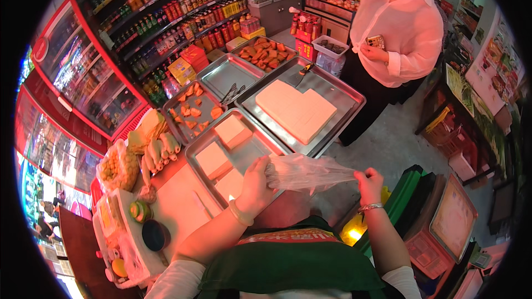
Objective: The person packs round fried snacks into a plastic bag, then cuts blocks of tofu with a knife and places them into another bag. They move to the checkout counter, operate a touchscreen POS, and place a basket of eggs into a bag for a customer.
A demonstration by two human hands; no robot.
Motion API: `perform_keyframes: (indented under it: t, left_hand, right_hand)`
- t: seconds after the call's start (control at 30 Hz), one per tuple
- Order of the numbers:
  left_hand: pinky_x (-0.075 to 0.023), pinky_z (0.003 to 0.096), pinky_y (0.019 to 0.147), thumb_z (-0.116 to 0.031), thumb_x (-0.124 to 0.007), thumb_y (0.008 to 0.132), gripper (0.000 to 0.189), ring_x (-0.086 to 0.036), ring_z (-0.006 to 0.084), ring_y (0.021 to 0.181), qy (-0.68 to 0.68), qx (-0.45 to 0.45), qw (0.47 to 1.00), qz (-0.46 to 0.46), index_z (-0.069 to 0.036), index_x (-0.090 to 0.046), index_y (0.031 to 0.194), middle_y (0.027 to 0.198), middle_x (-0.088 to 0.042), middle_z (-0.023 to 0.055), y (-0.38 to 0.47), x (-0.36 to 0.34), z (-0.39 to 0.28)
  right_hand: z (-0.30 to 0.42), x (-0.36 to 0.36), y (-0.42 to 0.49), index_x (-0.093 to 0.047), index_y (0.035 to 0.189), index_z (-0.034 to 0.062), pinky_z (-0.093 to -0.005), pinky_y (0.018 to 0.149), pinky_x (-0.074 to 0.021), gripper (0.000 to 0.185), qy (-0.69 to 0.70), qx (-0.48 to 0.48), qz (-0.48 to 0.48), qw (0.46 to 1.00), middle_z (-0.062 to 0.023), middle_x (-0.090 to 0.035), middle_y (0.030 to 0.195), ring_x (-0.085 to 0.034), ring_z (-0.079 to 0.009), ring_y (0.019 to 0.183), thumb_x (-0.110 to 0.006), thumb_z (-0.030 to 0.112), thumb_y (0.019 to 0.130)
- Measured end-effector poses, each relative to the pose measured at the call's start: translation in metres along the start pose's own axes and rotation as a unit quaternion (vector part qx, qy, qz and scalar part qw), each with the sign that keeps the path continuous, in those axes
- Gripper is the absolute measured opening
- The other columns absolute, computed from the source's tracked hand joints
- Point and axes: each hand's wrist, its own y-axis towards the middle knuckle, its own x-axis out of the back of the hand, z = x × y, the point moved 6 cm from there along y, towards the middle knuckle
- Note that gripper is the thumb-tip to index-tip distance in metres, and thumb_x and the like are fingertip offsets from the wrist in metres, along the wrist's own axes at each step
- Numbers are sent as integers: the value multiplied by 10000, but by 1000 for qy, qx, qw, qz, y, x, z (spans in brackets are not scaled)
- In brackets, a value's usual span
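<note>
A thin clear plastic bag (311,172) is stretched between my hands in front of my body. My left hand (255,180) grips its bunched left end above a metal tray (259,151). At the other side, my right hand (370,183) pinches the narrowed end. White tofu blocks lie in that tray: one at the back (233,131), one at the left (213,160), and one partly hidden by my left forearm (230,185). In the larger tray (345,104) behind rests a big scored tofu slab (295,110) with a corner cut away. A scraper with an orange and black handle (306,69) lies beyond it.
Trays of orange-brown pieces (268,54) and metal tongs (232,93) lie farther back. A knife (201,204) lies on the board at left, near a dark cup (156,235). A person (395,29) holding a phone stands behind the trays. A scale (453,218) is at right.
</note>
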Motion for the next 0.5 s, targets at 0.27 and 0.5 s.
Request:
perform_keyframes:
  t: [0.27, 0.5]
  left_hand:
    - [-418, 256, 660, -152, -565, 950, 136, -460, 88, 722, 411, -204, 881, 118, -20, -535, 963, 760, -508, 29, 96, -92, 24]
    - [-436, 243, 743, -1, -595, 887, 130, -480, 92, 849, 357, -66, 895, 260, -32, -533, 997, 944, -463, -2, 165, -143, 52]
  right_hand:
    - [75, -36, 55, -449, 1297, 33, -426, 949, -413, 690, -214, 351, 175, 895, -188, -394, 1310, -469, -334, 1123, -768, 223, 717]
    - [101, -36, 159, -653, 929, 20, -345, 634, -490, 112, -218, 359, 209, 883, -125, -588, 913, -599, -282, 737, -608, 22, 826]
